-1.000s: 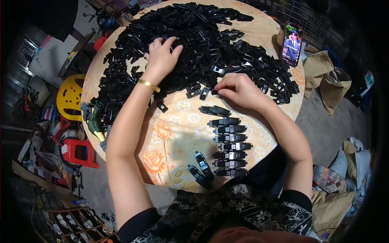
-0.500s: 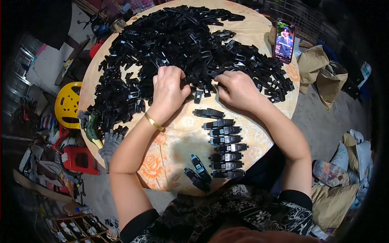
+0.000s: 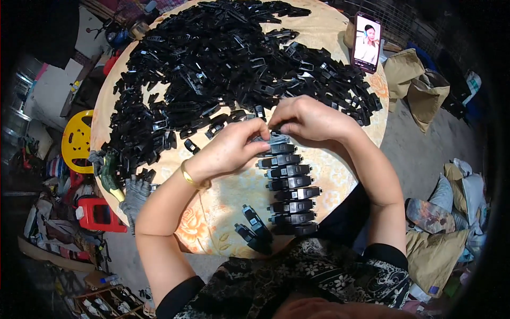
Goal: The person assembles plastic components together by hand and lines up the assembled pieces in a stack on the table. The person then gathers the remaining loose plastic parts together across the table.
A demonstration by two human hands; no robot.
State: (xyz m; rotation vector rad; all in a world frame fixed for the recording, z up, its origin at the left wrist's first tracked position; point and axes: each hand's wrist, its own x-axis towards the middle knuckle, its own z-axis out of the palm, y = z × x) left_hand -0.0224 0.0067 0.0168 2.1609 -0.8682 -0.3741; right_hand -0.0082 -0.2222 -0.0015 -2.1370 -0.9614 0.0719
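Left hand (image 3: 241, 142): thumb and fingers curled to a narrow gap at the grey-blue piece (image 3: 278, 139), blurred; cannot tell whether they grip it
Right hand (image 3: 305, 119): fingers folded close to the thumb just above that piece; anything between them is hidden
Grey-blue piece: shiny, between the hands, at the row's far end
Row (image 3: 291, 182): slim black pieces lying crosswise side by side, smooth-backed, small tabs at their ends
Pair (image 3: 255, 220): two black pieces aslant, left of the row's near end
Heap (image 3: 212, 58): jumbled black pieces, hard-edged, glinting
Bangle (image 3: 187, 175): smooth, gold-coloured, round the left wrist
Cloth (image 3: 324, 29): cream, printed with orange roses and pale flowers, over a round table (image 3: 102, 109)
Glove (image 3: 136, 196): grey, crumpled, at the left edge
Phone (image 3: 366, 42): propped upright, screen lit
Yellow stool (image 3: 79, 139): pierced with cut-outs
Red stool (image 3: 87, 212): glossy, below the yellow one
Floor (image 3: 394, 143): dull grey
Sacks (image 3: 398, 72): tan, creased, right of the table
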